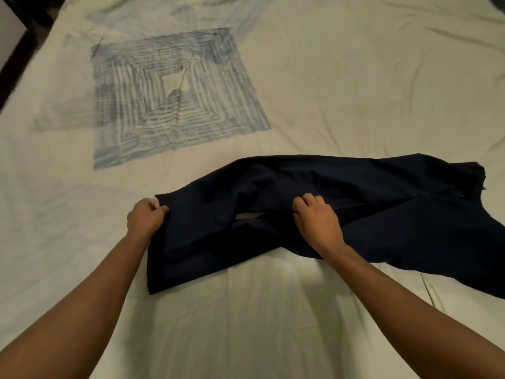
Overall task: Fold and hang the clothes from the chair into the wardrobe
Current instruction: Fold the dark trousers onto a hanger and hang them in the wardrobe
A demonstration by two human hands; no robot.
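A dark navy garment (382,214) lies spread across the bed, running from the middle to the right edge of the view. My left hand (146,216) grips its left end with curled fingers. My right hand (317,217) pinches a fold of the cloth near the garment's middle, just right of a small gap where the sheet shows through. The chair and the wardrobe are out of view.
The bed is covered by a pale cream sheet (355,91) with a blue square print (175,99) at the upper left. A dark edge of furniture or floor (16,58) runs along the far left. Bare wrinkled sheet lies between me and the garment.
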